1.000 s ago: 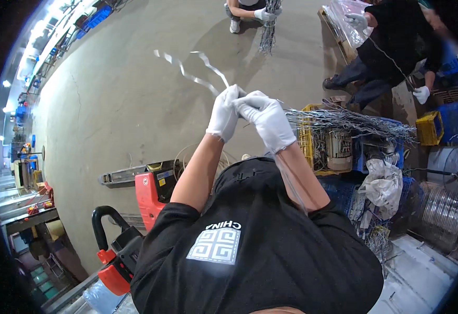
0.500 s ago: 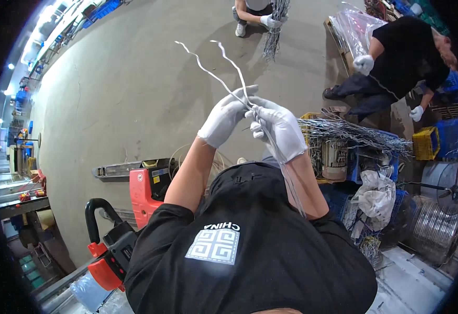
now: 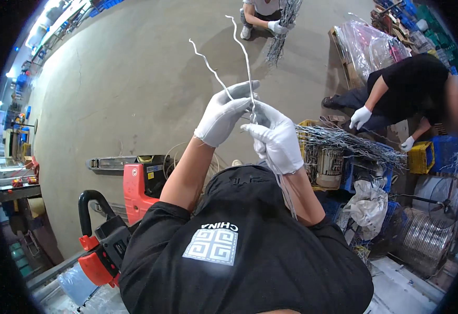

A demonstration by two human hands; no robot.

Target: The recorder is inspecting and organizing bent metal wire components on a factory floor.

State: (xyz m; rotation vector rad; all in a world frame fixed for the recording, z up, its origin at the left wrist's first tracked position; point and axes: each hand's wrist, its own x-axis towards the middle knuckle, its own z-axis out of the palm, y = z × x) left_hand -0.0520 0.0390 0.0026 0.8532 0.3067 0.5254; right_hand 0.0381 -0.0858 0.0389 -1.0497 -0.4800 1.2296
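Note:
Both hands wear white gloves and meet in front of my chest on a bundle of thin, silvery wires. My left hand [image 3: 221, 119] is closed on the wires, its fingers pressed together near the join. My right hand [image 3: 278, 141] pinches them just below a short twisted stretch. Beyond the gloves, two wavy wire ends [image 3: 249, 73] spread apart, one straight ahead and one to the left. The tails [image 3: 287, 196] trail back along my right forearm. Part of the twist is hidden by the fingers.
A red and black machine [image 3: 139, 193] with a black handle stands left. To my right lie a heap of twisted wires [image 3: 352, 144], a yellow crate [image 3: 421, 157] and a wire spool [image 3: 425, 235]. One person [image 3: 412, 89] bends at right; another [image 3: 263, 13] crouches ahead holding a wire bundle.
The two wire ends have shifted right and farther ahead, and stand more apart. My right hand has moved slightly down. The person at right has reached both hands lower.

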